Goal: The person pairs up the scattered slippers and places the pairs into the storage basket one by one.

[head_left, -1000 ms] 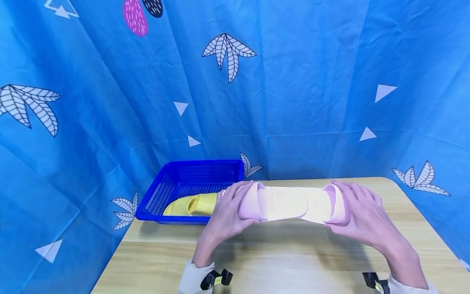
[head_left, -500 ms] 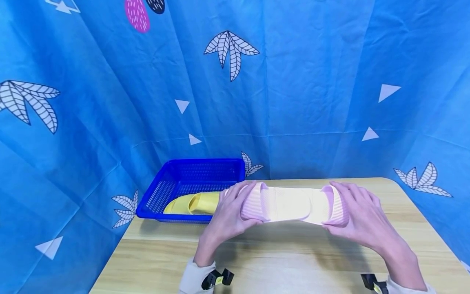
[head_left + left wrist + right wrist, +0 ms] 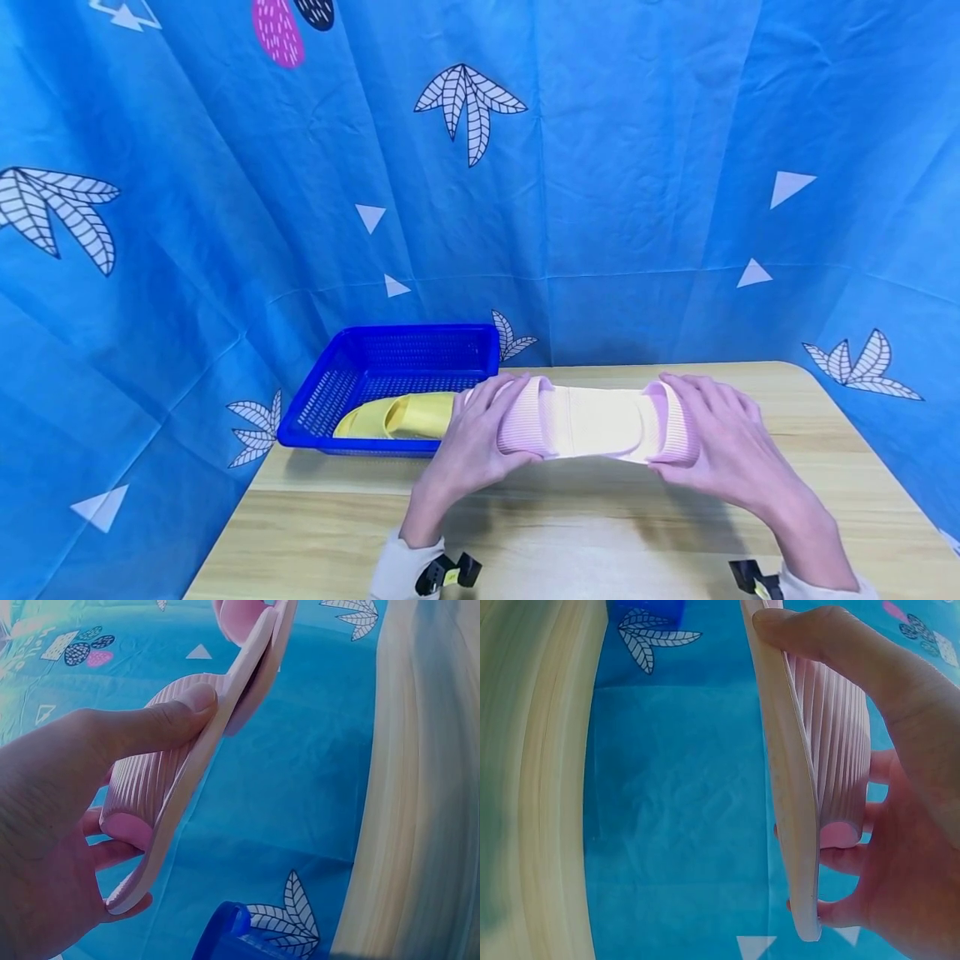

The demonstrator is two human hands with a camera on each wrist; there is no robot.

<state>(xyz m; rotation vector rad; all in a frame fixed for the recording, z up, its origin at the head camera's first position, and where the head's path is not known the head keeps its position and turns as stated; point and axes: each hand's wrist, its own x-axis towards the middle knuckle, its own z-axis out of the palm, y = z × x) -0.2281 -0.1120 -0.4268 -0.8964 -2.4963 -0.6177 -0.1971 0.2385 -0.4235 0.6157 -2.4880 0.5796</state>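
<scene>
Two pink ribbed slide slippers are held up over the table, their pale heel ends overlapping in the middle. My left hand (image 3: 476, 442) grips the left slipper (image 3: 522, 419) around its strap, thumb along the near edge in the left wrist view. Around the strap end of the right slipper (image 3: 675, 427) curls my right hand (image 3: 735, 450); its thumb (image 3: 780, 626) presses the sole edge in the right wrist view. In the head view, the left slipper's heel lies over the right one's heel, hiding its end.
A blue perforated plastic basket (image 3: 420, 343) stands at the back left of the wooden table (image 3: 360, 521). Inside it lies a yellow slipper (image 3: 423, 414), partly hidden by my left hand. A blue patterned curtain (image 3: 600, 208) hangs behind the table.
Both hands have come closer together, the left shifting right and the right shifting left. The slippers' heels overlap more than before. The basket has not moved.
</scene>
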